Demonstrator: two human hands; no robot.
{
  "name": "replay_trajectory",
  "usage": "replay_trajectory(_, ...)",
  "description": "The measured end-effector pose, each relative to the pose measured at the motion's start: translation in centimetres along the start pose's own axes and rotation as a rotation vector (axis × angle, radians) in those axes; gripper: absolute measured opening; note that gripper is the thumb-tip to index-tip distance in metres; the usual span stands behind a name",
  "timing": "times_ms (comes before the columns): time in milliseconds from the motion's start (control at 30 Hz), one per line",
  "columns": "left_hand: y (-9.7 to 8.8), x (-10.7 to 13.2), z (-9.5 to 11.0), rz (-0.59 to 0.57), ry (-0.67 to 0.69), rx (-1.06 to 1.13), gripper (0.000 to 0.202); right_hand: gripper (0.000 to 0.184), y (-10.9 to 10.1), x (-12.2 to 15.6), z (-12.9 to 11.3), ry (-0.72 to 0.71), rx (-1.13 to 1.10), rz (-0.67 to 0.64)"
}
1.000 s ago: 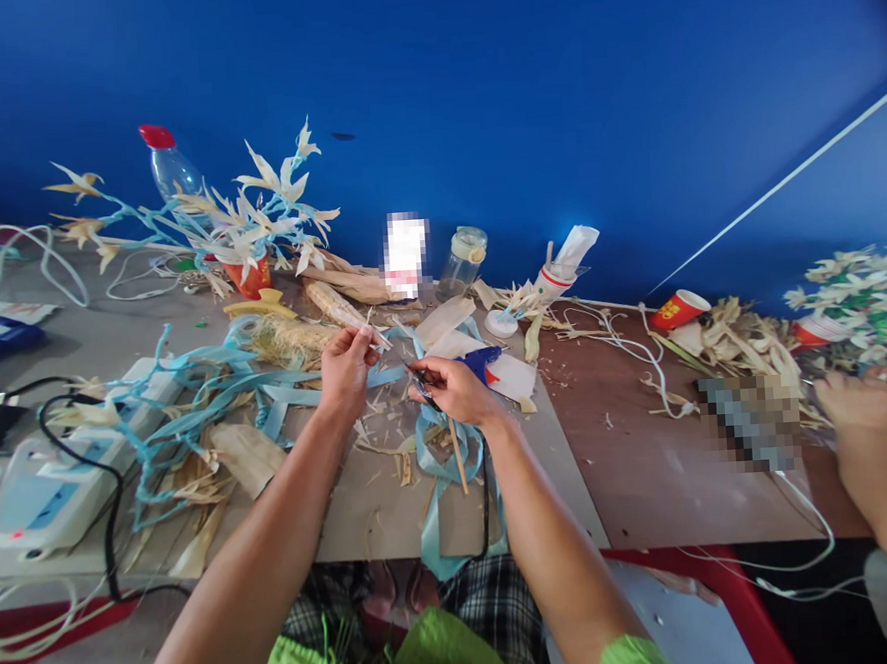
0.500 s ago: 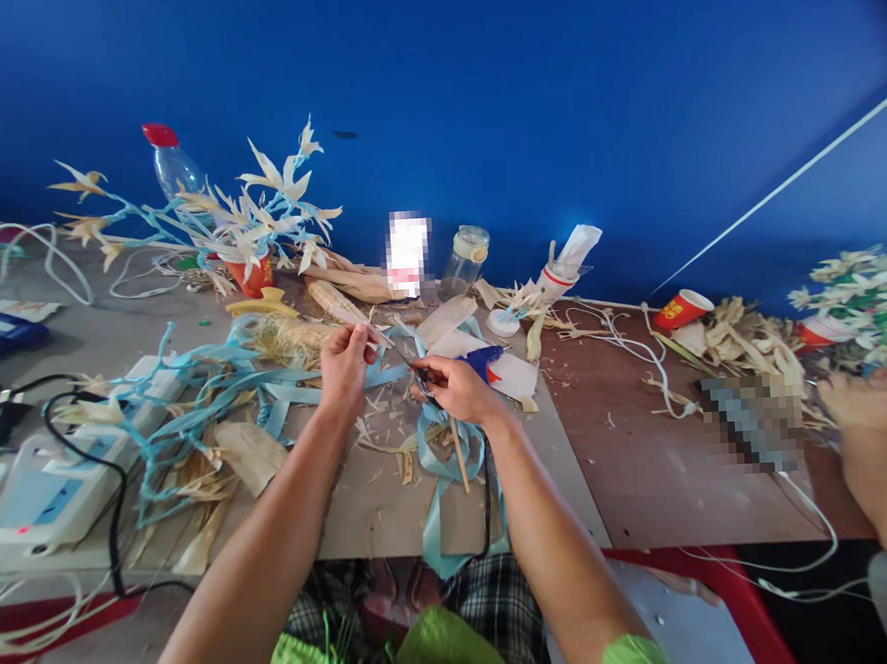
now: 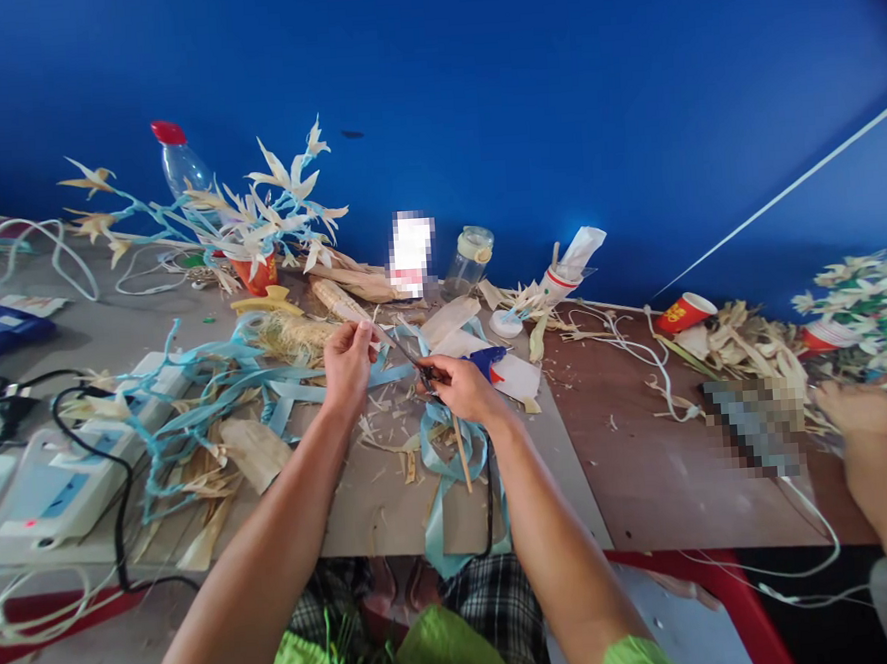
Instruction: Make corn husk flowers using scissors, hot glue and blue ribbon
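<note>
My right hand [image 3: 463, 385] is closed round the handles of a pair of scissors [image 3: 403, 348], whose blades point up and left. In a pinch, my left hand [image 3: 349, 366] holds a small pale strip, likely corn husk [image 3: 374, 317], at the blade tips. Whether the blades touch the strip I cannot tell. Below my right hand lie a loop of light blue ribbon [image 3: 438, 518] and a thin wooden stick [image 3: 462, 456]. A blue-handled tool [image 3: 485, 359] lies just beyond that hand, partly hidden.
Husk flowers on blue stems [image 3: 284, 186] stand in a red cup [image 3: 256, 273] at the back left. A power strip [image 3: 83, 464] and cables lie left. Behind stands a glass jar [image 3: 471, 258]. At right are a phone [image 3: 750, 428] and another person's hands [image 3: 861, 409].
The view has shifted slightly, so the table things sit a little further right. My hands keep nearly the same pose; the scissor blades and the strip show more clearly.
</note>
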State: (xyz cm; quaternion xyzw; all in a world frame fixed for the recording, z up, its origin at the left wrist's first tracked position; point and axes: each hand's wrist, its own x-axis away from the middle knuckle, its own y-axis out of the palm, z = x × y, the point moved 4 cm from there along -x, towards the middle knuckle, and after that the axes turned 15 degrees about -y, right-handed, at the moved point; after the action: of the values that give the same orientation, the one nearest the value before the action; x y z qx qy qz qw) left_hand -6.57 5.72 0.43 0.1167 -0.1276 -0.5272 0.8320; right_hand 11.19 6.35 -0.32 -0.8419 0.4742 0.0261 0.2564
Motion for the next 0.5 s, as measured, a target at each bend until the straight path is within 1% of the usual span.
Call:
replay_trajectory(67, 0.0, -0.1, -0.1, 0.0, -0.015, 0.024, 0.025, 0.033, -0.1, 0.0, 0.1, 0.018, 0.0, 0.01)
replay_trajectory(200, -0.1, -0.3, -0.6, -0.019, -0.105, 0.118, 0.022, 0.031, -0.2, -0.1, -0.2, 0.035, -0.043, 0.053)
replay_trajectory(300, 0.0, -0.2, -0.5, -0.044, -0.158, 0.218, 0.022, 0.037, -0.4, -0.2, -0.8, 0.067, -0.171, 0.101)
replay_trajectory(367, 0.1, -0.1, -0.3, -0.055, -0.198, 0.3, 0.022, 0.037, -0.4, -0.2, -1.4, 0.102, -0.281, 0.122)
replay_trajectory(500, 0.3, 0.0, -0.2, -0.078, -0.266, 0.394, 0.023, 0.036, -0.3, -0.1, -2.8, 0.156, -0.377, 0.108)
